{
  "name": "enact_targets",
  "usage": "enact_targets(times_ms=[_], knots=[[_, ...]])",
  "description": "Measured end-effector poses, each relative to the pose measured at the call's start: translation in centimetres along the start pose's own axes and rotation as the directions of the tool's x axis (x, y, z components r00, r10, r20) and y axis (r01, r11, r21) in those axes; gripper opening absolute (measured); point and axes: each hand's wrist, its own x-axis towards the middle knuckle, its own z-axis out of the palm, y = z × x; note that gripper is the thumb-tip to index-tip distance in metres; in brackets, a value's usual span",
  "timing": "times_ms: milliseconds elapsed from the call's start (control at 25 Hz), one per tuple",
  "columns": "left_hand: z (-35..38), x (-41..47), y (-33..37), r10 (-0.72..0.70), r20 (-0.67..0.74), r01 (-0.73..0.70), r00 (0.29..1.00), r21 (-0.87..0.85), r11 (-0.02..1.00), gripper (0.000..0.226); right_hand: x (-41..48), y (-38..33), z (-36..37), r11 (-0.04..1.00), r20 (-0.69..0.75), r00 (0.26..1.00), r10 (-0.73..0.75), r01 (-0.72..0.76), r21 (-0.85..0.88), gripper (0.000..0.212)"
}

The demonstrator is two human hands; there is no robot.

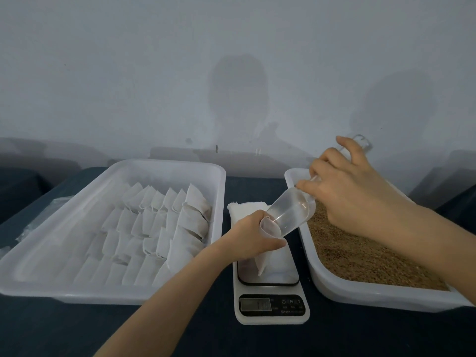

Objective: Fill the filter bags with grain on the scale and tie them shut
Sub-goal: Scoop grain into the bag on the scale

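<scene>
My left hand [253, 235] grips the open mouth of a white filter bag [265, 256] that stands on the white kitchen scale [270, 300]. In my right hand [353, 191] is the handle of a clear plastic scoop [291, 212], tilted down so its lip sits at the bag's opening. Brown grain [360, 256] fills the white tray [373, 292] on the right. A stack of empty filter bags [244, 208] lies behind the scale.
A large white tray [77, 289] on the left holds several filled, tied filter bags [164, 228] in rows. Everything rests on a dark blue surface [77, 328] against a pale wall. Clear plastic wrap [28, 230] lies left of the tray.
</scene>
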Motion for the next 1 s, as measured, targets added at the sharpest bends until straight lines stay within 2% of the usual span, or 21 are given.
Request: enact_targets(times_ms=[120, 240, 320, 400, 480, 600, 680, 800, 880, 920, 1000], knots=[[0.0, 0.1, 0.0, 0.002, -0.001, -0.002, 1.000, -0.001, 1.000, 0.048, -0.3, -0.3, 0.0, 1.000, -0.015, 1.000, -0.002, 0.002, -0.012, 0.040], [0.0, 0.1, -0.2, 0.000, -0.005, 0.000, 1.000, -0.007, 1.000, 0.048, -0.8, 0.4, 0.3, 0.998, -0.032, 0.999, 0.033, -0.032, 0.052, 0.045], [0.0, 0.2, -0.3, -0.009, -0.011, 0.009, 1.000, -0.024, 1.000, 0.047, -1.5, 1.4, 0.9, 0.988, -0.009, 0.992, 0.122, -0.121, 0.098, 0.049], [0.1, 0.2, -0.5, -0.012, -0.016, 0.011, 1.000, -0.026, 1.000, 0.046, -2.6, 2.6, 2.1, 0.956, 0.075, 0.963, 0.260, -0.268, 0.116, 0.048], [0.2, 0.3, -0.5, -0.011, -0.018, 0.011, 1.000, -0.019, 1.000, 0.047, -4.1, 3.4, 4.0, 0.898, 0.201, 0.892, 0.404, -0.429, 0.097, 0.040], [0.2, 0.3, -0.6, -0.006, -0.020, 0.006, 1.000, -0.004, 1.000, 0.046, -6.6, 3.8, 7.8, 0.771, 0.409, 0.722, 0.558, -0.633, 0.065, 0.031], [0.2, 0.4, -0.6, -0.011, -0.018, 0.011, 1.000, -0.001, 1.000, 0.047, -8.2, 3.5, 10.1, 0.667, 0.545, 0.611, 0.574, -0.735, 0.122, 0.022], [0.1, 0.4, -0.5, -0.016, -0.015, 0.016, 1.000, -0.007, 1.000, 0.047, -9.9, 2.6, 12.5, 0.524, 0.676, 0.498, 0.543, -0.830, 0.190, 0.017], [0.1, 0.3, -0.5, -0.009, -0.012, 0.009, 1.000, -0.009, 1.000, 0.046, -10.6, 2.2, 13.2, 0.470, 0.688, 0.451, 0.569, -0.865, 0.178, 0.018], [0.1, 0.3, -0.5, -0.005, -0.010, 0.005, 1.000, -0.009, 1.000, 0.045, -10.9, 2.2, 13.6, 0.476, 0.675, 0.452, 0.584, -0.864, 0.166, 0.021], [0.2, 0.3, -0.6, -0.004, -0.008, 0.004, 1.000, -0.010, 1.000, 0.046, -11.3, 2.1, 14.0, 0.567, 0.619, 0.501, 0.604, -0.817, 0.107, 0.028]])
